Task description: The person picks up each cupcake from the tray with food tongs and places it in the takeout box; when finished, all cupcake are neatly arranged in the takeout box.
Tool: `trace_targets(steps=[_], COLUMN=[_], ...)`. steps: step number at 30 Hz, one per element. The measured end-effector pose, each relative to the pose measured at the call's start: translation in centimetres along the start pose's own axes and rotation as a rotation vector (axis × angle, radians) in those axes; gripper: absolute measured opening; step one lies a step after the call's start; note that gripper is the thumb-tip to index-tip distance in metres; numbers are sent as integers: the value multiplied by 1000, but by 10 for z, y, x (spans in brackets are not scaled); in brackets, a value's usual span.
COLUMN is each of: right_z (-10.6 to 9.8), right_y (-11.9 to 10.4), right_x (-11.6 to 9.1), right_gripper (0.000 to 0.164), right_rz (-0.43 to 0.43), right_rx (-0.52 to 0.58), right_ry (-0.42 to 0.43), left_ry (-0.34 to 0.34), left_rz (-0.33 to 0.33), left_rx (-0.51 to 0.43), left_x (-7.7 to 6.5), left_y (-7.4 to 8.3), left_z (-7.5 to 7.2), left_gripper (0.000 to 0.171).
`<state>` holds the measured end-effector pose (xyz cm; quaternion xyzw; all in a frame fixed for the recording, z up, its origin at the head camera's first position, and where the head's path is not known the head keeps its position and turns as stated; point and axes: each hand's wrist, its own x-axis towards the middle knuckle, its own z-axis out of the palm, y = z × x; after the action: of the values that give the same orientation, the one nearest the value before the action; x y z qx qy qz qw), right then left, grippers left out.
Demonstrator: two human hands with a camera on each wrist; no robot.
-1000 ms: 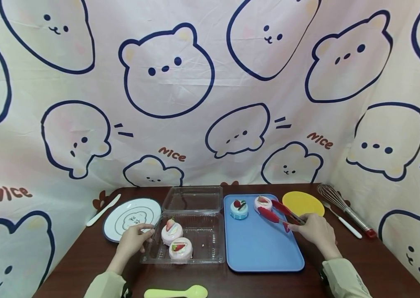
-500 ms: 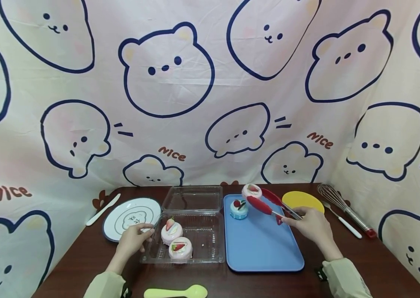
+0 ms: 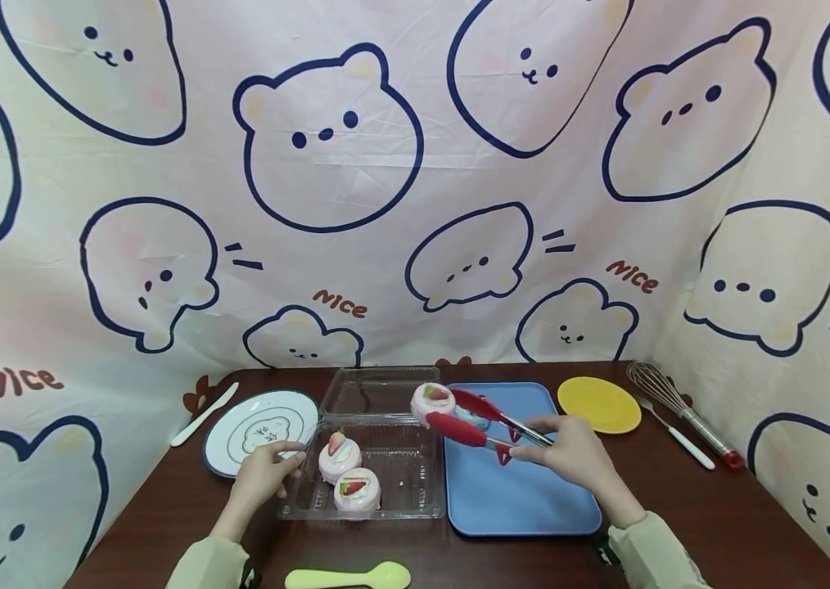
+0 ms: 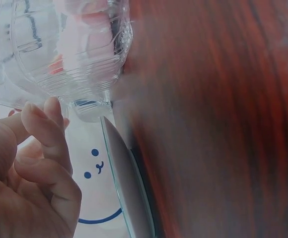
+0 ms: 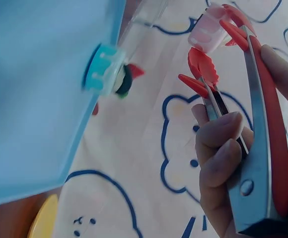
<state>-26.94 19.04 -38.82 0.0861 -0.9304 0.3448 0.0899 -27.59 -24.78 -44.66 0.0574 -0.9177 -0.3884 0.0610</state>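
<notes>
While the right hand [image 3: 575, 451] grips the red tongs [image 3: 457, 429], their tips pinch a strawberry-topped pink cake [image 3: 431, 403], held up over the gap between the far left corner of the blue tray [image 3: 521, 495] and the far right corner of the clear box [image 3: 408, 470]. Left hand [image 3: 263, 476]: fingers curled, pinching the box's left rim.

Blue cake [image 5: 103, 69] stands on the tray at its far left corner; the tongs partly cover it in the head view. Two pink cakes, a rear pink cake [image 3: 340, 460] and a front pink cake [image 3: 358, 493], sit in the left half of the box, side by side and apparently touching, the second close to the near edge. Box lid [image 3: 378, 394] folded back toward the worktop's far edge.

Risks, as judged: a squeeze too hard could dent the cake or pop it out; too loose, and it could slip onto the box's hinge. Carried low, the tongs might clip the blue cake's topping. A low pass could also catch the box's right wall, and if the left hand let go, so light a box would probably slide or tip.
</notes>
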Motion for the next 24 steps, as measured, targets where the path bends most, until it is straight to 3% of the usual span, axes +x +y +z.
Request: trace_targets(steps=[7, 12, 16, 24], right_z=[14, 27, 38, 49], right_y=[-23, -35, -42, -50], right_x=[1, 4, 4, 7], right_gripper=[54, 52, 54, 59], right_rz=[-12, -71, -133, -173], right_rx=[-30, -36, -91, -186], right_ry=[-41, -69, -81, -112], left_ry=[3, 4, 5, 8], left_rz=[3, 2, 5, 8], left_rx=[-2, 1, -1, 7], left_x=[0, 0, 1, 0], left_y=[-1, -2, -2, -2], left_z=[-1, -1, -1, 1], left_gripper=[33, 33, 33, 33])
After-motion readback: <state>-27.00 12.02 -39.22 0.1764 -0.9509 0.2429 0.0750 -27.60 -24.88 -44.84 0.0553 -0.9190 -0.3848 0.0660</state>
